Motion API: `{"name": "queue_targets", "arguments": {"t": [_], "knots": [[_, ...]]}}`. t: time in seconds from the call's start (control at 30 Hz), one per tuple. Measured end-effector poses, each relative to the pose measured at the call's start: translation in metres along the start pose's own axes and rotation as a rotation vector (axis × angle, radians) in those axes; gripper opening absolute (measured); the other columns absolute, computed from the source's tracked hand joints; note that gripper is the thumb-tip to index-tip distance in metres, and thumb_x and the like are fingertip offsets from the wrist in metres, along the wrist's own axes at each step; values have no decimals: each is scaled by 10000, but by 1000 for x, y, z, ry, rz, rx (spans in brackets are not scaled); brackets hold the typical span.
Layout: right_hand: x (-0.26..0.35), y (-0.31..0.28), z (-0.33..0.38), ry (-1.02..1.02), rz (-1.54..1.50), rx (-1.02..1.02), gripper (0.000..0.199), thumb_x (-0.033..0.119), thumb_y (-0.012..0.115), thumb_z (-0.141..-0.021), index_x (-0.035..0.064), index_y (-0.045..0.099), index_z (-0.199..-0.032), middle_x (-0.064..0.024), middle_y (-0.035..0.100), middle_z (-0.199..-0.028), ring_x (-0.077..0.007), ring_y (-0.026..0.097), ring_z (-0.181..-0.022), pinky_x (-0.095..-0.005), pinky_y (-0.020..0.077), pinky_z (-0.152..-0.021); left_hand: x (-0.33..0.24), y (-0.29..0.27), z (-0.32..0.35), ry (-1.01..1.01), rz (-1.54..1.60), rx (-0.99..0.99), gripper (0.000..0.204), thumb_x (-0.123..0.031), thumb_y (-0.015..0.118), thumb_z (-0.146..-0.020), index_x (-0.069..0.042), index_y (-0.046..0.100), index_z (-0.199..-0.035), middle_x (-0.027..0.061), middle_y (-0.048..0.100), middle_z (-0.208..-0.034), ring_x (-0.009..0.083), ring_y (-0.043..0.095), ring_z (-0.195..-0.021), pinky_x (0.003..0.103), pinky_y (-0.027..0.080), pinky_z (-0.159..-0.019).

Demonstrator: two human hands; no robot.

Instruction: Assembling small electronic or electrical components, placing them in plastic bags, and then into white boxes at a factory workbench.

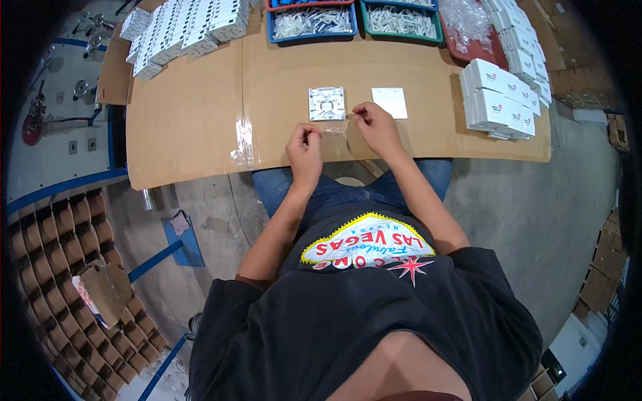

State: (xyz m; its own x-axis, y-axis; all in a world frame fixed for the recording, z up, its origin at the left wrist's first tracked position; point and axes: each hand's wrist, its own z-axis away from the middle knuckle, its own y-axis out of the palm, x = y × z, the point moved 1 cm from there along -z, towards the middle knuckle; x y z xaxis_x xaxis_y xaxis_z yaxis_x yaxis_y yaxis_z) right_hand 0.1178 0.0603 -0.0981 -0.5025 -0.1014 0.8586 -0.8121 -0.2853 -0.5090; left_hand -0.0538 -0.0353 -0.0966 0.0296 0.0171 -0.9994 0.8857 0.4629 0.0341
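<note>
A square white frame with an open, detailed inside (326,104) lies flat on the cardboard-covered table in front of me. To its right is a plain white square plate (390,103). Just below the frame a small clear plastic bag (336,127) stretches between my hands. My left hand (305,152) has its fingers closed in a pinch at the bag's left edge. At the other side my right hand (380,131) also pinches, thumb against forefinger, close to the frame's right side; whatever sits between those fingertips is too small to make out.
Stacked white boxes stand at the back left (180,37) and right (498,100). Along the far edge are a blue tray (313,39) and a green tray (404,38) of small bagged parts, plus a red tray (471,57) heaped with clear plastic. Cardboard dividers (73,267) fill the lower left.
</note>
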Motion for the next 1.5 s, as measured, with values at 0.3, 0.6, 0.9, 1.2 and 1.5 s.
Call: {"name": "queue_targets", "arguments": {"t": [0.3, 0.6, 0.9, 1.2, 1.5], "knots": [[23, 18, 8, 81, 255, 11, 278, 300, 733, -856, 65, 696, -1002, -98, 659, -1029, -288, 681, -944, -418, 541, -809, 22, -17, 5, -74, -80, -82, 76, -21, 547, -961, -1, 618, -947, 0, 608, -829, 55, 525, -730, 211, 430, -649], [4, -10, 8, 146, -451, 272, 143, 105, 752, -854, 7, 669, -918, -24, 676, -831, -87, 612, -726, -239, 483, -653, -27, 15, -3, -111, -169, 42, 174, -129, 689, -959, 5, 650, -1064, 0, 659, -869, 68, 600, -763, 236, 490, -699], [51, -40, 26, 245, -865, 154, 251, 138, 679, -947, 17, 686, -1167, -36, 719, -956, -73, 616, -807, -216, 476, -723, -52, 44, -18, -250, 391, -89, 172, -223, 683, -985, -52, 680, -995, -1, 681, -903, 53, 597, -792, 217, 460, -681], [51, -23, 30, 197, -847, 110, 148, 125, 706, -932, 27, 725, -1042, 14, 686, -849, -36, 588, -752, -201, 441, -643, -59, 47, -7, -254, 339, -62, 222, -229, 684, -987, -59, 635, -1120, 15, 654, -1007, 96, 598, -875, 241, 483, -757], [61, -31, 29, 31, -546, -27, 152, 120, 716, -922, -10, 728, -1001, 13, 687, -831, -34, 560, -718, -200, 444, -650, -78, 33, 10, 472, -381, 25, 223, -123, 787, -837, -31, 679, -1009, 88, 657, -966, 242, 615, -926, 354, 459, -827]]}}
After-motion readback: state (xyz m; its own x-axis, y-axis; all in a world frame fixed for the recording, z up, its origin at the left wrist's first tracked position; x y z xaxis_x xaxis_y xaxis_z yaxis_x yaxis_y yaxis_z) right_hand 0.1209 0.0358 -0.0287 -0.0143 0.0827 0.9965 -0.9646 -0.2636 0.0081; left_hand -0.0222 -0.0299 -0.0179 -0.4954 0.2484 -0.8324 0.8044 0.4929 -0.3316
